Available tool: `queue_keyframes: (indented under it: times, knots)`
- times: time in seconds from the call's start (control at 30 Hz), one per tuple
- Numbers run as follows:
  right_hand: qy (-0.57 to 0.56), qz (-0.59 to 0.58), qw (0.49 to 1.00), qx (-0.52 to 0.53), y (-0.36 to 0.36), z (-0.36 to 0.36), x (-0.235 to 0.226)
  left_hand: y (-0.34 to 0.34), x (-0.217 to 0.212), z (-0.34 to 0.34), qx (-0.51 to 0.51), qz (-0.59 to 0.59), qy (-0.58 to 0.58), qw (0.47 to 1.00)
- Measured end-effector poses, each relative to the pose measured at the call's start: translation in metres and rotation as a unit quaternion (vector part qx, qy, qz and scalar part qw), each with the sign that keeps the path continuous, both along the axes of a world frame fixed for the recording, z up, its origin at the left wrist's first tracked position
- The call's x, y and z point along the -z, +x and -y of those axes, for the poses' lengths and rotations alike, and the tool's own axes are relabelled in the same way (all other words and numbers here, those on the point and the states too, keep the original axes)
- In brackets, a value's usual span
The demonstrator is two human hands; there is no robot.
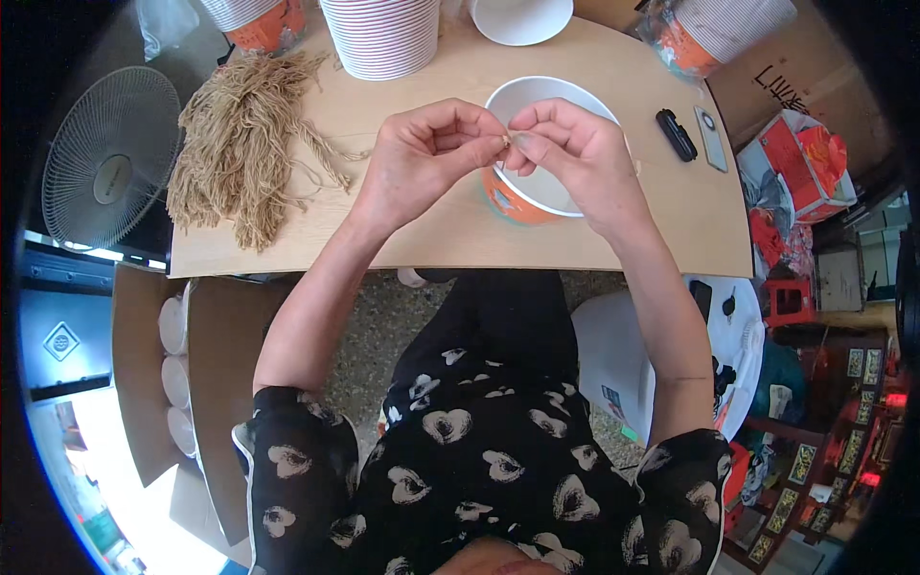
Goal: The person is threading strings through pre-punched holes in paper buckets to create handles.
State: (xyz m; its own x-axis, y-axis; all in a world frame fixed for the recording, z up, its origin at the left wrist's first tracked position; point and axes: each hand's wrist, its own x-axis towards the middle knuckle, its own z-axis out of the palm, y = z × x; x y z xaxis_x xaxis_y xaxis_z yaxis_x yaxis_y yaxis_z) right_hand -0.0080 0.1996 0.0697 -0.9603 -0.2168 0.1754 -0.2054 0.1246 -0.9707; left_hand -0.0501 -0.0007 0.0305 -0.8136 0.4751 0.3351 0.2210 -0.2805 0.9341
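Note:
My left hand (426, 153) and my right hand (575, 153) meet fingertip to fingertip above the table. Both are closed in a pinch on a tiny tan piece of string (506, 142), mostly hidden by the fingers. Just beneath them stands a paper tub (522, 93), white inside and orange outside, partly covered by my right hand. To the left of my hands lies a loose heap of tan twisted strings (240, 144), with a few strands trailing toward my left wrist.
Behind my hands rise a tall stack of paper tubs (383, 38) and a white bowl (522, 21). A black folding-knife-shaped object (677, 135) and a phone-like slab (710, 139) lie at right. A fan (113, 163) stands left; an open carton (225, 383) sits below the table edge (460, 259).

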Motion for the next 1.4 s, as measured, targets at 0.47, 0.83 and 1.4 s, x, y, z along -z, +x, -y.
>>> queue_keyframes:
  times: [0.47, 0.83, 1.4]
  knots:
    - [0.053, -0.042, 0.998, -0.004, 0.002, 0.001, -0.001, 0.003, -0.001, -0.001, -0.017, -0.027, -0.02, 0.999]
    - [-0.039, 0.033, 0.999, 0.0, 0.002, -0.008, 0.005, -0.001, 0.002, 0.0, 0.011, -0.005, 0.007, 1.0]
    - [0.031, -0.045, 0.997, 0.048, 0.001, -0.008, -0.002, -0.002, -0.001, -0.001, 0.02, 0.016, 0.01, 1.0]
